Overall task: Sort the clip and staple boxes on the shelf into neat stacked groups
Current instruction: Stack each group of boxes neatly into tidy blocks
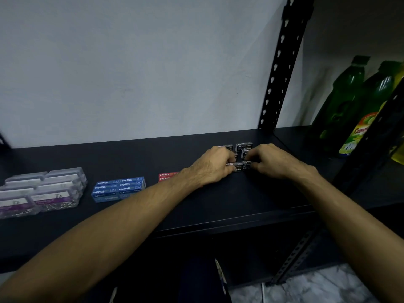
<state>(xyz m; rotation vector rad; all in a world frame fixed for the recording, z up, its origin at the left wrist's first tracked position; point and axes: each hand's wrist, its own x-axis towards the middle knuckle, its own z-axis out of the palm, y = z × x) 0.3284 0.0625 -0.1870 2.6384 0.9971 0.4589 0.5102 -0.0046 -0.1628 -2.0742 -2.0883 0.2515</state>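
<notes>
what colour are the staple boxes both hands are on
Black with pale lettering, in the head view: the boxes under the left hand and right hand.

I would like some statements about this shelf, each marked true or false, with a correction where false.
1. Both hands, left hand and right hand, are at the black staple boxes. True.
2. The blue staple boxes lie to the right of the red staple boxes. False: they lie to the left.
3. The clear clip boxes are at the left end of the shelf. True.
4. The green bottles stand between the blue and red boxes. False: they stand far right, beyond the black upright post.
</notes>
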